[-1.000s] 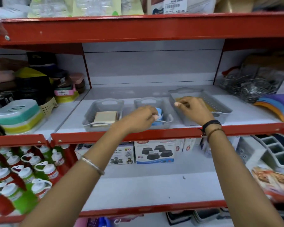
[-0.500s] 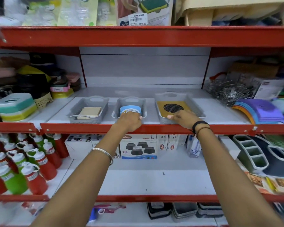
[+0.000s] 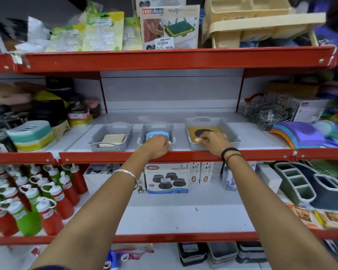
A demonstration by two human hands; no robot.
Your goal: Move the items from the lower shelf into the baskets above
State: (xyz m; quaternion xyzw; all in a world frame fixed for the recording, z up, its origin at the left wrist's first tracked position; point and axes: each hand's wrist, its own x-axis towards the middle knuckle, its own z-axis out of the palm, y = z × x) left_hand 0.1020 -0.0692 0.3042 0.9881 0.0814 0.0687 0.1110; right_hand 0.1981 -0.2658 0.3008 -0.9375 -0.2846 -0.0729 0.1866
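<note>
Your left hand [image 3: 157,146] rested at the front rim of the middle grey plastic basket [image 3: 157,127], its fingers curled loosely together over the near wall. I could not tell whether they gripped the rim or only lay on it. Inside that basket sat a round blue plastic item [image 3: 157,135], partly hidden behind your knuckles.

Your right hand [image 3: 215,142] lay on the near end of the wide grey plastic tray-basket [image 3: 203,120] to the right, fingers bent and close together, thumb pointing left along the front wall. Whether it pinched anything could not be made out. In that basket lay a flat mustard-yellow mat with a round black mesh centre [image 3: 203,131], just beyond your fingertips.

The left grey plastic basket [image 3: 111,128] stood apart from both hands and held a cream-coloured rectangular block [image 3: 113,138].

All three baskets stood in a row on the white middle shelf with the red front edge [image 3: 183,155]. On the lower shelf [image 3: 183,215] below your wrists, a blue-and-white printed box showing black round stands [image 3: 167,178] stood against the back, with small white boxes [image 3: 205,172] just beside it on the right. Red and green squeeze bottles [image 3: 37,199] crowded the lower left.
</note>
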